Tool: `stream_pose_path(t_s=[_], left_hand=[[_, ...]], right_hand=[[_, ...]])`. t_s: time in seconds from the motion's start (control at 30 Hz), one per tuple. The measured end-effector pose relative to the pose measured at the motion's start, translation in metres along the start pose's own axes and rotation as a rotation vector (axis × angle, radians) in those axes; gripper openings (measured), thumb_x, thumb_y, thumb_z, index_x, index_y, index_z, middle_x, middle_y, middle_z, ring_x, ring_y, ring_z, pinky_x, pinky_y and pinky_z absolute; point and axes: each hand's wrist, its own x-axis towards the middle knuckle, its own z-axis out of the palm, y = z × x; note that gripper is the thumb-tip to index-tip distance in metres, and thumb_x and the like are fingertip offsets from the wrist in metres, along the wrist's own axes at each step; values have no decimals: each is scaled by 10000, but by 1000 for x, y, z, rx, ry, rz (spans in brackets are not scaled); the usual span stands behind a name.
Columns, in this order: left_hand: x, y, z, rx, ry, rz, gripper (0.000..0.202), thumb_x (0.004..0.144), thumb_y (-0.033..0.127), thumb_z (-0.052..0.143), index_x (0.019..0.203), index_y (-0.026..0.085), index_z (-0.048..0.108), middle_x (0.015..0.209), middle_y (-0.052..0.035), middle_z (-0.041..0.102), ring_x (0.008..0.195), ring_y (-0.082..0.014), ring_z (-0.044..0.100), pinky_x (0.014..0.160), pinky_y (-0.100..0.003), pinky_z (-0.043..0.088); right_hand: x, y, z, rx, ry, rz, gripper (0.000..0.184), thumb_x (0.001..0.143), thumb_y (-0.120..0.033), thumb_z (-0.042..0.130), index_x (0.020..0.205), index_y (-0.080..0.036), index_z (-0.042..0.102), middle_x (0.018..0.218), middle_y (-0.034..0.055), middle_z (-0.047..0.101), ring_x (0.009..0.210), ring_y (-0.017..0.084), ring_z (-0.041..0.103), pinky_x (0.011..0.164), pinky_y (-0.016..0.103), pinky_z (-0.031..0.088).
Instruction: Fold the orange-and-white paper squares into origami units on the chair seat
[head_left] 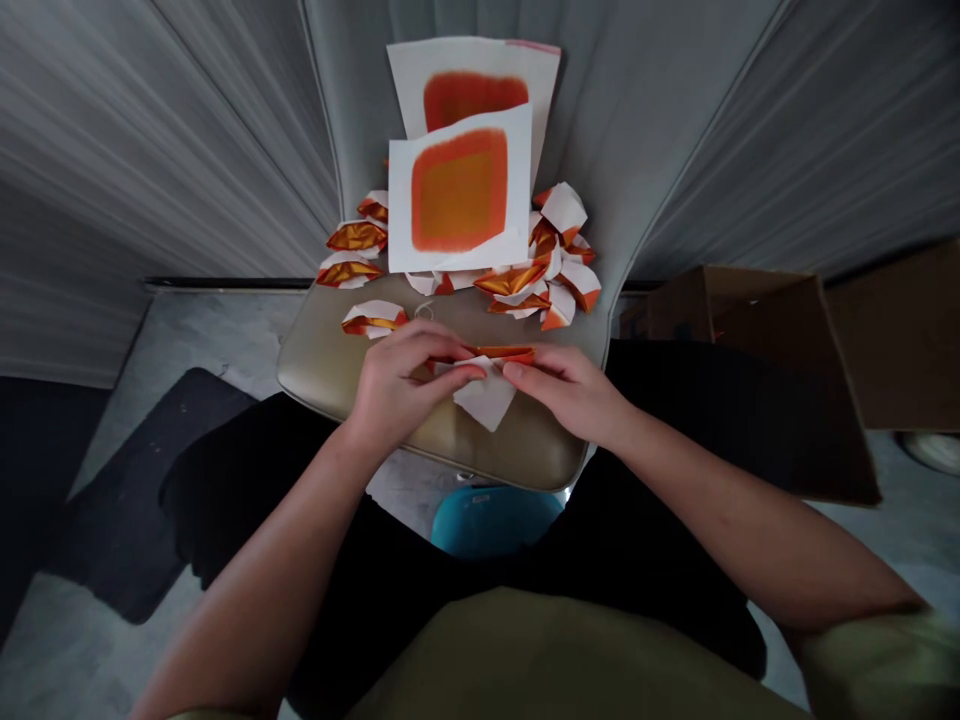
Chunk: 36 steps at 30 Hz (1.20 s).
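Grey curtains [225,130] flank the chair [330,350]. A cardboard box [784,320] stands right of the chair. Two sheets [459,190] bearing orange squares stand toward the chair's back, one overlapping the other. Above the chair's front, the left hand [401,380] and right hand [566,385], fingers nearly closed, pinch one folded paper [486,395]. Similar orange-and-white pieces [574,285] lie across the chair's rear.

Seat [315,350] bare L of L hand [401,380] & along front edge below R hand [566,390] — room to pass there. Farther back blocked: folded pcs [354,237] on L, heap [559,265] on R, lg sheets [459,190] btwn. Lone pc [373,318] just beyond L hand — narrows way back.
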Motion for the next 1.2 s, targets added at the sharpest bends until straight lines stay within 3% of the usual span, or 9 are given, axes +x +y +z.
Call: stream_pose_path(t_s=[0.1, 0.23, 0.43, 0.53, 0.6, 0.7, 0.87, 1.0, 1.2], left_hand=[[-1, 2, 2, 13, -13, -38, 245, 854, 442, 811, 839, 203, 759, 814, -20, 749, 727, -129, 683, 658, -244, 523], [-4, 3, 5, 43, 44, -85, 306, 837, 493, 814, 942, 211, 759, 843, -29, 772, 758, -146, 709, 673, -248, 551], [-5, 2, 6, 50, 33, -30, 300, 877, 481, 778, 1004, 213, 729, 840, -22, 754, 719, -128, 686, 654, -223, 533], [-6, 2, 4, -35, 39, -78, 358, 945, 517, 683, 1128, 210, 695, 889, -35, 740, 703, -117, 645, 651, -228, 521], [-6, 2, 2, -129, 37, -121, 419, 965, 546, 638, 1234, 225, 652, 992, -62, 746, 794, -142, 670, 709, -259, 545], [-4, 3, 2, -220, 3, -222, 478, 943, 533, 670, 1324, 254, 598, 1070, -76, 737, 855, -174, 702, 722, -286, 573], [-1, 8, 6, -266, -13, -410, 303, 929, 340, 701, 1217, 251, 663, 731, 25, 631, 605, -110, 589, 546, -215, 500], [0, 11, 7, -251, 26, -439, 271, 891, 251, 718, 1161, 244, 697, 707, 39, 611, 583, -96, 553, 527, -202, 474], [-4, 12, 11, -114, 105, -368, 276, 852, 237, 757, 1123, 239, 711, 763, 32, 662, 664, -100, 606, 640, -223, 525]], right_hand=[[1, 1, 1, 18, -16, 17, 275, 972, -429, 613, 1044, -255, 813, 1012, 13, 792, 924, 164, 697, 800, 285, 543], [3, 2, 0, 22, -17, 37, 307, 969, -456, 606, 1034, -235, 810, 972, 20, 783, 898, 164, 686, 788, 289, 533], [7, 2, 2, 80, -9, 110, 276, 907, -465, 684, 972, -226, 807, 901, 16, 776, 795, 150, 661, 698, 271, 510], [9, 4, 2, 181, 44, 197, 306, 870, -515, 714, 932, -231, 812, 869, 18, 775, 753, 148, 655, 676, 275, 510], [11, 7, 1, 243, 111, 240, 338, 825, -553, 751, 904, -230, 813, 861, 24, 776, 746, 152, 659, 681, 285, 521], [13, 11, -1, 299, 235, 289, 376, 753, -588, 807, 861, -228, 806, 854, 30, 779, 750, 164, 671, 688, 302, 538], [15, 16, -3, 361, 305, 319, 344, 711, -573, 847, 819, -250, 795, 807, 16, 772, 729, 176, 683, 677, 321, 559], [14, 19, -3, 370, 279, 317, 295, 746, -543, 832, 837, -266, 796, 800, 11, 772, 741, 187, 698, 677, 336, 572], [11, 17, -5, 250, 288, 287, 295, 799, -537, 789, 847, -247, 802, 806, 17, 770, 725, 173, 678, 653, 313, 552]])
